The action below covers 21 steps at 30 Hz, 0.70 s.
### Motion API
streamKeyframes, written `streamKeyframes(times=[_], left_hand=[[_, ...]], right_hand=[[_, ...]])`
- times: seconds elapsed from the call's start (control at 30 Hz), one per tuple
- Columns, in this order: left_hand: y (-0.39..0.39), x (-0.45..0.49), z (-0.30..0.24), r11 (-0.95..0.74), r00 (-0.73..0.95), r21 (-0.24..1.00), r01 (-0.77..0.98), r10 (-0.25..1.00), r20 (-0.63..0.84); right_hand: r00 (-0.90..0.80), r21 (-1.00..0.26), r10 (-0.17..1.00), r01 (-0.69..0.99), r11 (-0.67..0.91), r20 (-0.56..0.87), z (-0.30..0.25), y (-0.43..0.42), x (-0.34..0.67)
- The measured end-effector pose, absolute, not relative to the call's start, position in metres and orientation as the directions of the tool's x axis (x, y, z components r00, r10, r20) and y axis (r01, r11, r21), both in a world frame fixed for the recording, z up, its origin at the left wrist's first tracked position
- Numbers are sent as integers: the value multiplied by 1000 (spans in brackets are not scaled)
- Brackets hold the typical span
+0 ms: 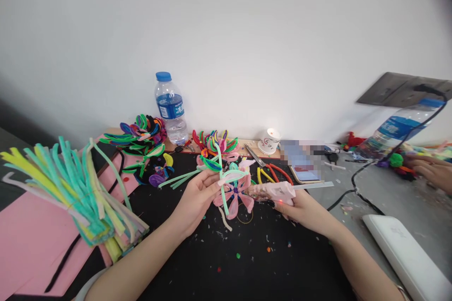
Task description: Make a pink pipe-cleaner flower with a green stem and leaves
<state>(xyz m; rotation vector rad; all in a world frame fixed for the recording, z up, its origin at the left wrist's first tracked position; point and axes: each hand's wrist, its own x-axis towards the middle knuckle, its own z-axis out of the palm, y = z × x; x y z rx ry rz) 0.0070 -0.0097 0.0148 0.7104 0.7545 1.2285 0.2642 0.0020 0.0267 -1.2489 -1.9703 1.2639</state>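
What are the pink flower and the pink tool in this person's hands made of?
The pink flower looks like fuzzy wire stems bent into petal loops, matte and soft. The glue gun seems smooth pink plastic, faintly glossy.

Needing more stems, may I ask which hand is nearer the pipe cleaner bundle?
Left. The left hand, holding the pink flower, sits right of the bundle; the right hand, gripping the glue gun, is farther right.
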Motion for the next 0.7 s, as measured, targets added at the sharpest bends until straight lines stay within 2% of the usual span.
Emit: streamKeyframes(times=[0.47,0.57,0.7], left_hand=[[-10,6,13,187,187,823,-537,977,-100],[-9,6,12,181,189,823,-538,978,-92],[-9,7,12,178,186,825,-537,978,-90]], right_hand=[[-521,-798,844,559,225,-127,34,-1,265],[-493,-794,850,585,165,-186,38,-2,267],[-372,-813,894,581,14,-251,43,-3,277]])
